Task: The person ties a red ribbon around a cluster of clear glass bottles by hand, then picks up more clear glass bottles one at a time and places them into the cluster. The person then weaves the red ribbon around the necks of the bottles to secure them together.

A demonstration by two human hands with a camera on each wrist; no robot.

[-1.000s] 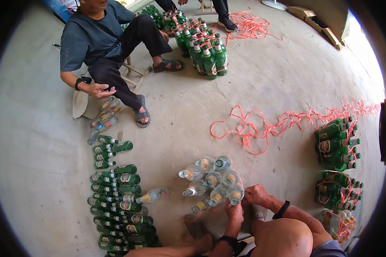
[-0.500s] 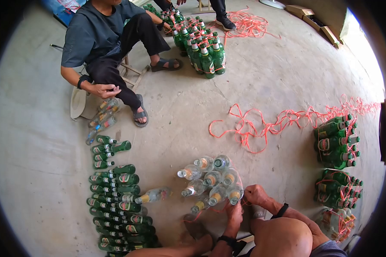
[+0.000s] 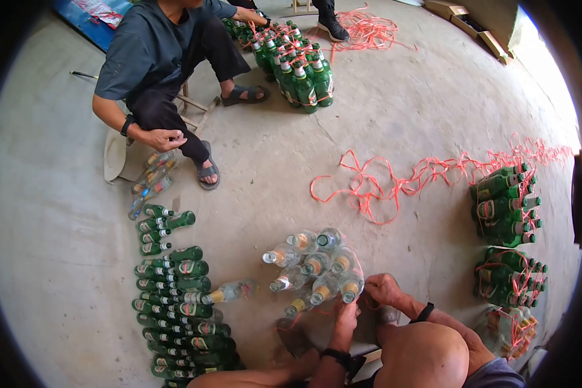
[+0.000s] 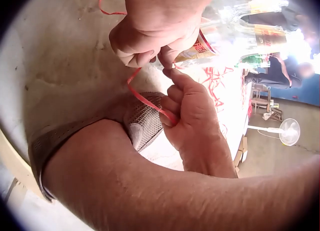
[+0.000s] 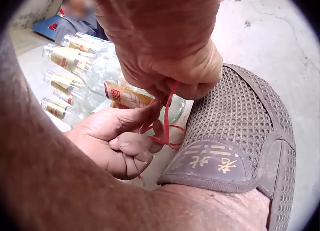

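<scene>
Several clear glass bottles (image 3: 317, 264) stand bunched together, with a thin red strap (image 3: 357, 257) along their right side. Close against the near edge of the bunch, my left hand (image 3: 346, 315) pinches the strap. My right hand (image 3: 384, 289) is curled round it just to the right. In the left wrist view the red strap (image 4: 145, 100) runs in a loop between my left hand (image 4: 160, 31) and my right hand (image 4: 192, 113), fingertips nearly touching. The right wrist view has the strap (image 5: 167, 113) crossing between my right hand (image 5: 165, 56) and left hand (image 5: 117, 141), beside a labelled bottle (image 5: 127, 95).
Green bottles (image 3: 191, 284) lie in rows at the left, with a clear bottle (image 3: 229, 291) beside them. Tied green bundles (image 3: 507, 207) are at the right. Loose red strap (image 3: 368, 194) trails over the floor. Another person (image 3: 155, 58) sits beyond. My shoe (image 5: 230, 126) is close to my hands.
The seated person has leaned over and reached an arm to the far green bottles. My hands stay at the near edge of the clear bottles, having shifted only slightly in view.
</scene>
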